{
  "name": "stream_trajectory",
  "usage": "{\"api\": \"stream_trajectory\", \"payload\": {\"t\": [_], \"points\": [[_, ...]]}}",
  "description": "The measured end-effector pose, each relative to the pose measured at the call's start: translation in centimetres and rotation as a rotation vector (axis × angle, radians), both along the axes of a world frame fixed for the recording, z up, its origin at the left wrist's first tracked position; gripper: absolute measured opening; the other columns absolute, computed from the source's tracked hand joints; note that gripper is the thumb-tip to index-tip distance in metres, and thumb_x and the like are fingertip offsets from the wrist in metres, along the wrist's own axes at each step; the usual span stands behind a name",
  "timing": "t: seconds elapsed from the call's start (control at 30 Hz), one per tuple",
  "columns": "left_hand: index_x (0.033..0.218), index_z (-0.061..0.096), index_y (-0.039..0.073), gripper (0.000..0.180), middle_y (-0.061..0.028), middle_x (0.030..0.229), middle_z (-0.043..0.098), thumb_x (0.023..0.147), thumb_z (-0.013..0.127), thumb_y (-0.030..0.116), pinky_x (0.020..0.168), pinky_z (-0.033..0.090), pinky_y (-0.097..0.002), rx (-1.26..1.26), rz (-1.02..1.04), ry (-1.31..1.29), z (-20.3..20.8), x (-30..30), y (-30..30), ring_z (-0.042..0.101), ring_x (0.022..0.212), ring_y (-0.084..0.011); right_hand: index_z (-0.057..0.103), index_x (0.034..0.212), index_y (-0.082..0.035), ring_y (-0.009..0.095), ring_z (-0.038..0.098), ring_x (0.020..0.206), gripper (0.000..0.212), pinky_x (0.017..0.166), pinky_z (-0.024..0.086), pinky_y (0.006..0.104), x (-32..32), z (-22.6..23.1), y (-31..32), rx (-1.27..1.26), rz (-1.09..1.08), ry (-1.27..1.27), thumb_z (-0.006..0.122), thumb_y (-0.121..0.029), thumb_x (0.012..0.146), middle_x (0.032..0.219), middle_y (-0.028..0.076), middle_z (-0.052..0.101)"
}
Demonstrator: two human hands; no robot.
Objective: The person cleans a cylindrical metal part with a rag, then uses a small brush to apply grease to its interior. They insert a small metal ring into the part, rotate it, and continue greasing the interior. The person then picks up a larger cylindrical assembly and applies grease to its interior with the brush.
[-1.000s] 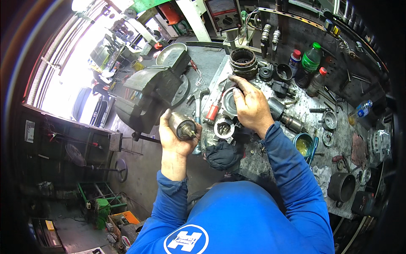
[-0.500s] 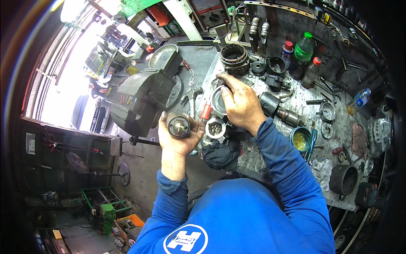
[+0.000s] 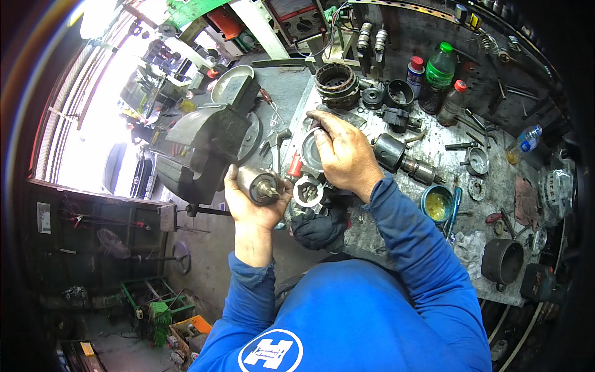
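With the fingers of our left hand (image 3: 251,211) we hold a metal cylinder (image 3: 250,181), its shaft poking out to the right. Our right hand (image 3: 353,155) bends its fingers over a round metal cover (image 3: 312,152); whether they grip it, we cannot tell. Just below is a pale metal ring (image 3: 302,193), then a black cloth (image 3: 319,228). Farther out, the tabletop (image 3: 437,146) carries a blue tub (image 3: 424,209) and a green-capped bottle (image 3: 440,68).

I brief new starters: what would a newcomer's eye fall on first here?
Probably the bright blue shirt filling the lower middle. Above it, the left hand holds a metal cylinder with a protruding shaft, while the right hand touches a round metal part. Upper right, the green-capped bottle stands out.
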State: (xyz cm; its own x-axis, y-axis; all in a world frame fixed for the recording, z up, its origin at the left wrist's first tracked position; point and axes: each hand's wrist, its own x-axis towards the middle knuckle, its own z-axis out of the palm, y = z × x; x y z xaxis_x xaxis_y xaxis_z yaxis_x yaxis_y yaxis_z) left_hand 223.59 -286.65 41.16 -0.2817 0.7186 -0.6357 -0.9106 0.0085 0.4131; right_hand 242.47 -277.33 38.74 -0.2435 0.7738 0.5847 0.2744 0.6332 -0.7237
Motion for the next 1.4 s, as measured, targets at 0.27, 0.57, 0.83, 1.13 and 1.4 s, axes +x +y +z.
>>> {"api": "stream_trajectory", "payload": {"t": [0.27,0.57,0.83,1.13,1.4], "points": [[0.102,0.061,0.013,0.041,-0.0059,0.086,0.066,0.097,0.06,0.054,0.067,0.056,-0.0486,0.191,0.025,0.289,0.1,0.7,-0.2,0.068,0.074,-0.0274,0.064,0.125,0.004,0.042,0.067,0.109,0.035,0.098,0.054,0.0456,0.0,0.0,0.0,0.004,-0.006,0.018,0.053,-0.014,0.098,0.119,0.026,0.07],[0.095,0.062,0.012,0.047,-0.0099,0.079,0.068,0.093,0.062,0.06,0.075,0.052,-0.0475,0.131,-0.01,0.255,0.0,0.8,0.0,0.067,0.069,-0.0295,0.064,0.13,0.005,0.041,0.064,0.124,0.039,0.109,0.048,0.0424,0.2,0.4,-0.2,-0.1,0.032,0.025,0.054,-0.011,0.096,0.129,0.027,0.067],[0.095,0.063,0.014,0.047,-0.0093,0.079,0.068,0.091,0.062,0.061,0.077,0.049,-0.0472,0.1,0.006,0.229,0.0,0.7,0.0,0.065,0.07,-0.0295,0.064,0.129,0.005,0.042,0.064,0.122,0.038,0.108,0.049,0.0428,0.2,0.3,-0.2,-0.107,0.039,0.037,0.054,-0.011,0.096,0.128,0.028,0.067],[0.112,0.061,0.005,0.034,-0.0045,0.1,0.063,0.103,0.064,0.038,0.083,0.054,-0.0349,0.371,0.161,0.931,-1.5,1.9,-0.6,0.064,0.091,-0.0162,0.064,0.129,0.004,0.042,0.065,0.12,0.038,0.107,0.05,0.0433,0.2,0.1,-0.1,-0.099,0.042,0.049,0.055,-0.012,0.096,0.126,0.028,0.068],[0.118,0.059,-0.001,0.036,-0.0065,0.103,0.061,0.102,0.068,0.03,0.09,0.049,-0.0298,0.523,0.095,1.514,-0.9,4.6,-1.3,0.059,0.095,-0.0154,0.065,0.128,0.003,0.042,0.066,0.118,0.037,0.104,0.051,0.0434,0.0,0.1,-0.1,-0.072,0.016,0.041,0.055,-0.012,0.096,0.125,0.027,0.069]]}}
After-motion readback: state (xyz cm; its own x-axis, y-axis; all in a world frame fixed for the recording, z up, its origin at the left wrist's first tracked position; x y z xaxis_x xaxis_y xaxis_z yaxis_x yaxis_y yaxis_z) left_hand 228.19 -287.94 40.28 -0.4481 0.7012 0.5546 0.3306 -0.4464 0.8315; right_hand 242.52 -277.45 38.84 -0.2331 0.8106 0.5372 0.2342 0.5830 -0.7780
